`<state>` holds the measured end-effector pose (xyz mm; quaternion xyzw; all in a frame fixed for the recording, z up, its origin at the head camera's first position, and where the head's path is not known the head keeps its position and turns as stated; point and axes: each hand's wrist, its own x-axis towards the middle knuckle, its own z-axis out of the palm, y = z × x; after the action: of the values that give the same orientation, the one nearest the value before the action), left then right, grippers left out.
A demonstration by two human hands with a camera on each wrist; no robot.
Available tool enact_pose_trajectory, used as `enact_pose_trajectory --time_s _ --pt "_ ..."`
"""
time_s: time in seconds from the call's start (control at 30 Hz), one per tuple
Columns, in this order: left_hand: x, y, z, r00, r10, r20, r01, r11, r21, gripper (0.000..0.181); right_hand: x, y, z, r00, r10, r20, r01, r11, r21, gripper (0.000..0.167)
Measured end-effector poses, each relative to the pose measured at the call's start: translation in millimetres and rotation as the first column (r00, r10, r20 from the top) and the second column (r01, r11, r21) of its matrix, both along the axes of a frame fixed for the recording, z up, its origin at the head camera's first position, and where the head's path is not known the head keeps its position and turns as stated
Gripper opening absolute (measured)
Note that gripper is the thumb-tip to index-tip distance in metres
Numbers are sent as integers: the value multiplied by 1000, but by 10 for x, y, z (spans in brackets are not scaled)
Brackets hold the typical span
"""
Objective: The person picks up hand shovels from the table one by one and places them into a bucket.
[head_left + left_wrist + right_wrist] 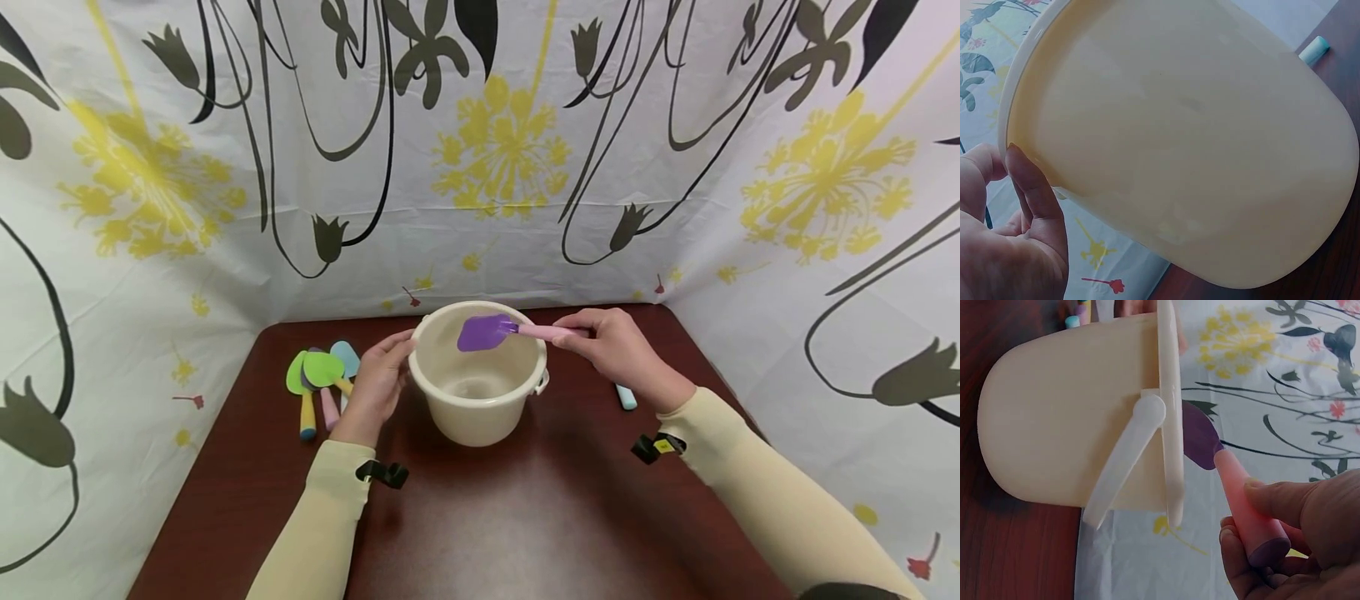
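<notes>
Left hand (378, 383) is pinching the rim of a round cream plastic bucket (480, 425); right hand (625, 354) has fingers clamped round a pink-handled, flat purple-bladed spatula (486, 332) over its mouth. Looks mid-transfer, can't tell in or out; next move probably needs the bucket steady. Flower-print white sheet (420, 258) behind.

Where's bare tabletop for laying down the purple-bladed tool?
The widest bare patch is the tabletop in front of the bucket, between the left sleeve and the right sleeve. A smaller one lies right of the bucket, short of the pale blue handle. It's crowded left of the bucket, around the left hand and colourful tools.
</notes>
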<state>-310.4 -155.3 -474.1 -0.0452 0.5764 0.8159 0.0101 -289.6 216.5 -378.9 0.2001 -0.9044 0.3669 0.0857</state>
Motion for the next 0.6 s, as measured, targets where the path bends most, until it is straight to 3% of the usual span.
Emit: enact_pose_trajectory --time_s 0.6 --pt "13 1 13 1000 4 2 -4 1000 -15 41 -160 -348 31 983 176 -45 -170 978 125 16"
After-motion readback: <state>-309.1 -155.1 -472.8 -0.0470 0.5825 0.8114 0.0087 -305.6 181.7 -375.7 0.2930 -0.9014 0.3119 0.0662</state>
